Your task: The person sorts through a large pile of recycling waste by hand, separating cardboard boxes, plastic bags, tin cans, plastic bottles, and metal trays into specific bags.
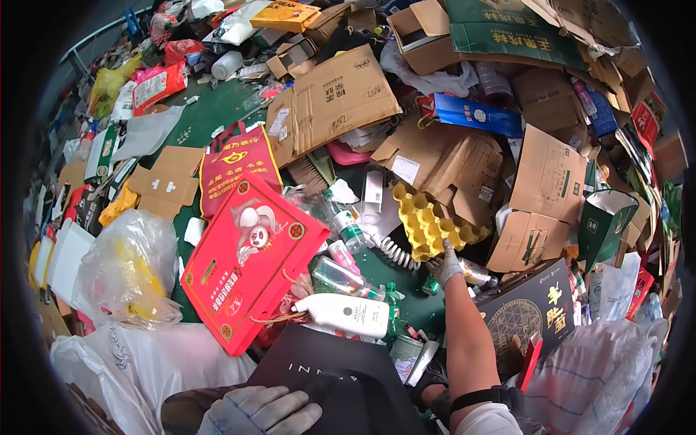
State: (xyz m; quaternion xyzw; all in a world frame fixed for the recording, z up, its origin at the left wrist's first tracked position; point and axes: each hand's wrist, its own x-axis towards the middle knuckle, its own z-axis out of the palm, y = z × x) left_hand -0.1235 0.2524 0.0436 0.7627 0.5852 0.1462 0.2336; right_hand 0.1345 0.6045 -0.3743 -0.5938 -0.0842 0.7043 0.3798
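Right hand (448,270), in a pale work glove, seems to pinch the near edge of a yellow egg tray (428,221), its thumb or a finger lying on top and the rest hidden; an edge grip probably suits something so thin and light. Taking the tray as the clock's center, with twelve pointing away from the wearer, it slopes toward the hand, apparently propped against a crumpled brown carton (471,163) at one o'clock. Just beside it at eight, a white corrugated hose (395,254) lies curved. At half past seven, a white bottle (346,315) rests on its side, likely kept level by the clutter beneath. Also toward half past seven, at the bottom, the gloved left hand (264,411) is palm down, fingers nearly straight and side by side, gripping nothing visible, perhaps resting; contact with the black bag (330,373) beside it is unclear. At half past four, a black box (525,312) with gold print leans. Farther out, toward nine, a red gift box (250,264) tilts, presumably raised by items underneath. At ten, green surface (221,101) shows between the heaps.
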